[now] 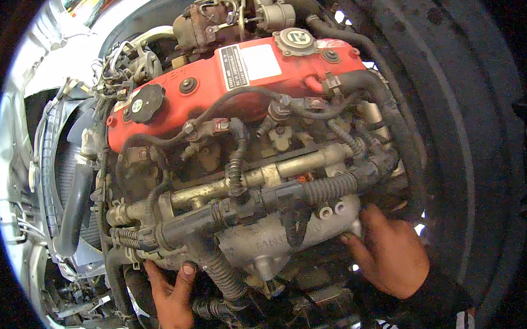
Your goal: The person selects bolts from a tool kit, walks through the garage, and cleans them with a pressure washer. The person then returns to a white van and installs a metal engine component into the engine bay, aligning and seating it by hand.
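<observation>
A silver cast-metal intake manifold (246,240) lies along the near side of an engine. My right hand (397,255) grips its right end, the thumb at the lower edge and the other fingers partly hidden behind. At the left end, my left hand (172,298) holds on from below, with the thumb and one finger showing on the near side. A black wiring conduit (253,205) crosses above the manifold, and a ribbed branch (224,273) drops in front of it. Behind runs a dull metal fuel rail (258,176).
A red valve cover (202,74) with a black oil cap (148,103) tops the engine. At the left are a radiator (82,200) and a black hose (76,209). Dark ribbed panelling (448,129) walls the right side. Cables and hoses crowd the space below.
</observation>
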Motion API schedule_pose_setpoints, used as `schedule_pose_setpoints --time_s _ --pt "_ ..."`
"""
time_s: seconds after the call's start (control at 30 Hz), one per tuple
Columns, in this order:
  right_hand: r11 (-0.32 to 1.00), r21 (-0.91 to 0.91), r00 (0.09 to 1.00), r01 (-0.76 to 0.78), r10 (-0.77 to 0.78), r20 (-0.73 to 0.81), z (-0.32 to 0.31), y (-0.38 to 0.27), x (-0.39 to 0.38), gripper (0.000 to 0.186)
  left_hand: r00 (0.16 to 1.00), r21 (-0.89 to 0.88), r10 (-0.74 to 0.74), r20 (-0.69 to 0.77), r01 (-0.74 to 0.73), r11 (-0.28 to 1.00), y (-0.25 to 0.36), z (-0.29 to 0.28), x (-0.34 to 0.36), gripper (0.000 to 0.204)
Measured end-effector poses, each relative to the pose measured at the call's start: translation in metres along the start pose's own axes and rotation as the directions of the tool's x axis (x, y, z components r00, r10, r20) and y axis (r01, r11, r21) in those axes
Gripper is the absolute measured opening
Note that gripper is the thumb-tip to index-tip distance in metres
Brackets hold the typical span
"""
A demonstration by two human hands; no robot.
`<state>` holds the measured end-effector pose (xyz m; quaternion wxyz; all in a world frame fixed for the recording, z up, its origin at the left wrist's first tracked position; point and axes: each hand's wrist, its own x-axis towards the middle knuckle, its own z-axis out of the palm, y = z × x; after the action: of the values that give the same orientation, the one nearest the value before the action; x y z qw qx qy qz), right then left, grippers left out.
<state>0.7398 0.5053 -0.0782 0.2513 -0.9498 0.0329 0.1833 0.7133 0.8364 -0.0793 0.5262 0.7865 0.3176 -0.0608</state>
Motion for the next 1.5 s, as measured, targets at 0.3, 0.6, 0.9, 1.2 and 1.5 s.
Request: schedule_pose_setpoints --time_s 0.3,0.6,0.9,1.2,1.5 --pt "1.000 -0.022 1.000 -0.001 0.001 -0.026 -0.001 -0.002 -0.003 0.035 0.998 0.003 0.063 0.005 -0.063 0.998 -0.008 -0.003 -0.001 0.092" --pt "0.997 0.055 0.997 0.051 -0.048 -0.061 0.004 0.003 -0.004 0.036 0.997 -0.087 0.080 -0.026 -0.081 0.993 -0.002 0.005 -0.003 0.089" --pt "0.996 0.046 0.992 0.077 -0.072 -0.108 0.009 0.007 -0.004 0.037 0.994 -0.031 0.099 -0.038 -0.100 0.994 -0.001 0.003 0.009 0.087" --pt "0.998 -0.059 0.990 0.027 -0.035 -0.134 0.015 0.007 -0.002 0.027 0.988 -0.048 0.140 -0.067 -0.143 0.989 0.004 0.007 0.018 0.088" --pt "0.991 -0.108 0.993 0.083 -0.091 -0.076 0.013 0.008 -0.004 0.034 0.989 -0.076 0.108 -0.097 -0.115 0.990 0.003 0.009 0.008 0.089"
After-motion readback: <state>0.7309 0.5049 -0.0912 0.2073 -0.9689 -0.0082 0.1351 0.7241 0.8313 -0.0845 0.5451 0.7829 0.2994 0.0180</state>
